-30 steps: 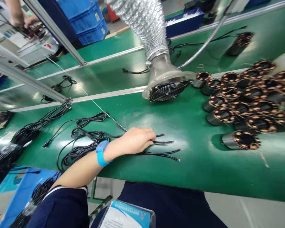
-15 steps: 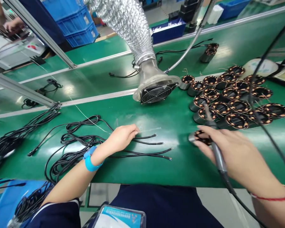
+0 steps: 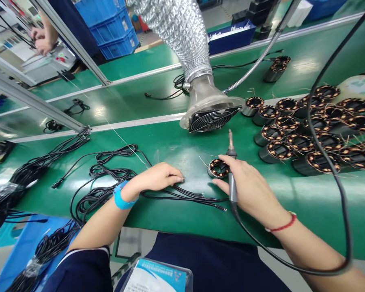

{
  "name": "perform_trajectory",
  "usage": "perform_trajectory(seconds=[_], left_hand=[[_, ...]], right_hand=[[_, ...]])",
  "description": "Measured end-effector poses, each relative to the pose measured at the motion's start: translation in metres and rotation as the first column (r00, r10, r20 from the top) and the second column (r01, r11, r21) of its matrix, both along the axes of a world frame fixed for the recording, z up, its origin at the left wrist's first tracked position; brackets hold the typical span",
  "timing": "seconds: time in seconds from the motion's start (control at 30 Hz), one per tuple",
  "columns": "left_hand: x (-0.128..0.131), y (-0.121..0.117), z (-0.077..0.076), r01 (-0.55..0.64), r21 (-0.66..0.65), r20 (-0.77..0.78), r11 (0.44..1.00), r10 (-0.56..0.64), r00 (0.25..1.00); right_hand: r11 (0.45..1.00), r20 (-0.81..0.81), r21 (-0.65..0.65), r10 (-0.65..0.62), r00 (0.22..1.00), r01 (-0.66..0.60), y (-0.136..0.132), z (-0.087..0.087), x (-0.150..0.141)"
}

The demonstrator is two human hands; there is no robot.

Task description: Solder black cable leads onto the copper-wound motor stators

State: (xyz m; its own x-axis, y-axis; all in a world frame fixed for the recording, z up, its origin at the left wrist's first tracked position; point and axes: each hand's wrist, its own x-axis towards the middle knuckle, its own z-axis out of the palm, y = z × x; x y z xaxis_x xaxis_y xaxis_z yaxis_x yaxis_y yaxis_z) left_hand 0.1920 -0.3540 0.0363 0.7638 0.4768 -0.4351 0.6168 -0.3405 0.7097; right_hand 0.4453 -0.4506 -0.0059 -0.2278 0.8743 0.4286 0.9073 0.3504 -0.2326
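Observation:
My right hand (image 3: 252, 188) is closed around a soldering iron (image 3: 232, 184), its tip pointing away from me. Its thumb and index finger also grip a small motor stator (image 3: 218, 168) with copper windings and thin loose leads. My left hand (image 3: 159, 177) is closed in a pinch beside the black cables. A thin solder wire (image 3: 126, 142) runs down from the upper left into it; the end at my fingertips is hidden. Several black cable ends (image 3: 211, 199) with stripped tips lie just right of my left hand, close to the stator.
More stators (image 3: 299, 142) stand grouped at the right. A fume extractor (image 3: 213, 119) hangs over the green bench (image 3: 182, 221). Coiled black cables (image 3: 100, 192) lie left, with a bundle (image 3: 21, 178) beyond. The iron's cord (image 3: 337, 170) loops at the right. A co-worker's hands (image 3: 44, 40) show at upper left.
My right hand has brought the stator and soldering iron left, away from the stator group, toward the cable ends. My left hand has shifted slightly, and the cable ends lie closer together.

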Motion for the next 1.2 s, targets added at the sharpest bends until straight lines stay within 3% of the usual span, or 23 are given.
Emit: perform_trajectory(seconds=[0.07,0.17,0.27,0.33,0.43,0.57,0.77,0.87,1.0,1.13,1.2], left_hand=[[-0.004,0.010,0.004,-0.144,-0.125,0.045,0.982,0.150,0.988],[0.000,0.018,0.004,-0.317,-0.301,0.193,0.900,0.383,0.903],[0.019,0.014,0.000,-0.408,-0.374,0.215,0.833,0.505,0.836],[0.036,0.007,-0.003,-0.420,-0.368,0.196,0.830,0.511,0.837],[0.057,-0.003,-0.010,-0.345,-0.346,0.156,0.872,0.416,0.896],[0.066,-0.008,-0.016,-0.245,-0.387,0.118,0.889,0.311,0.943],[0.076,-0.021,-0.018,-0.274,-0.592,0.221,0.758,0.480,0.849],[0.083,-0.028,-0.019,-0.348,-0.616,0.208,0.707,0.572,0.793],[0.083,-0.028,-0.018,-0.518,-0.443,0.220,0.732,0.648,0.729],[0.081,-0.021,-0.019,-0.449,-0.332,0.241,0.829,0.535,0.810],[0.084,-0.017,-0.019,-0.436,-0.294,0.271,0.850,0.512,0.815]], right_hand=[[1.000,0.002,0.014,-0.021,1.000,0.021,0.004,-0.003,-0.005],[0.996,-0.042,-0.009,0.083,0.996,-0.083,0.004,-0.003,0.001],[0.983,-0.131,-0.074,0.158,0.979,-0.169,-0.001,-0.001,0.013],[0.983,-0.157,-0.094,0.144,0.977,-0.160,-0.006,-0.001,0.019],[0.990,-0.157,-0.095,0.090,0.983,-0.105,-0.011,-0.005,0.020],[0.994,-0.147,-0.088,0.056,0.987,-0.069,-0.012,-0.013,0.017],[0.996,-0.173,-0.065,0.043,0.984,-0.055,-0.009,-0.019,0.016],[0.996,-0.181,-0.070,0.040,0.983,-0.054,-0.009,-0.019,0.015],[0.997,-0.172,-0.064,0.034,0.985,-0.046,-0.010,-0.017,0.015],[0.995,-0.197,-0.085,0.030,0.980,-0.047,-0.010,-0.016,0.014],[0.996,-0.216,-0.080,0.030,0.976,-0.049,-0.010,-0.016,0.013]])
